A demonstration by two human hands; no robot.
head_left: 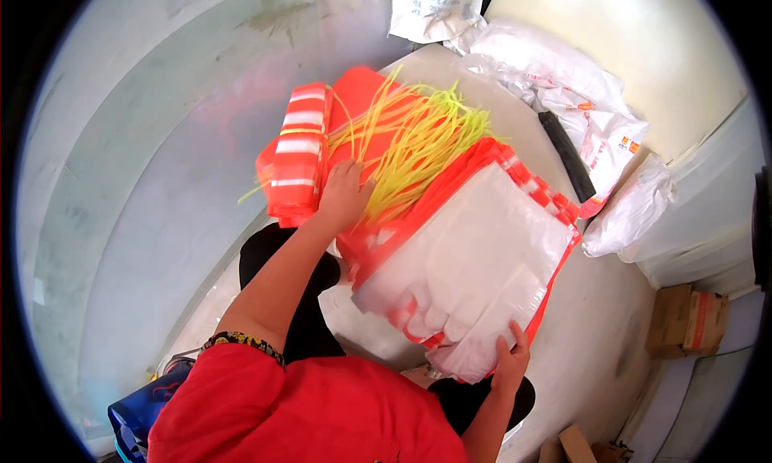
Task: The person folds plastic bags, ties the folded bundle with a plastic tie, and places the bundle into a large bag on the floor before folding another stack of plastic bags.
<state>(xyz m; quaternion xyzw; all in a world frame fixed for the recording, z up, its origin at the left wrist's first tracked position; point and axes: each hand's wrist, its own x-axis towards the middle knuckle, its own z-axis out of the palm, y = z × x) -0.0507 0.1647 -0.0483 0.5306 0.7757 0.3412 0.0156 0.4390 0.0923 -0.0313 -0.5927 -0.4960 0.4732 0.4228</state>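
My left hand (346, 193) lies on red plastic material (354, 93), its fingers flat beside a bundle of red-and-white striped bags (301, 153) tied with a yellow band. A heap of thin yellow-green ties (418, 145) spreads just beyond its fingers. To the right, a stack of clear plastic bags (482, 246) lies on top of red striped bags (555, 201). My right hand (511, 358) touches the near right corner of the clear stack, with its thumb and fingers apart. Part of the crumpled near edge is lifted, and red shows through it.
White sacks (555, 69) and a white plastic bag (631, 209) lie along the far right wall, with a black bar (567, 157) beside them. Cardboard boxes (683, 322) stand at the right. A blue bag (149, 407) sits at lower left. A curved pale panel rises on the left.
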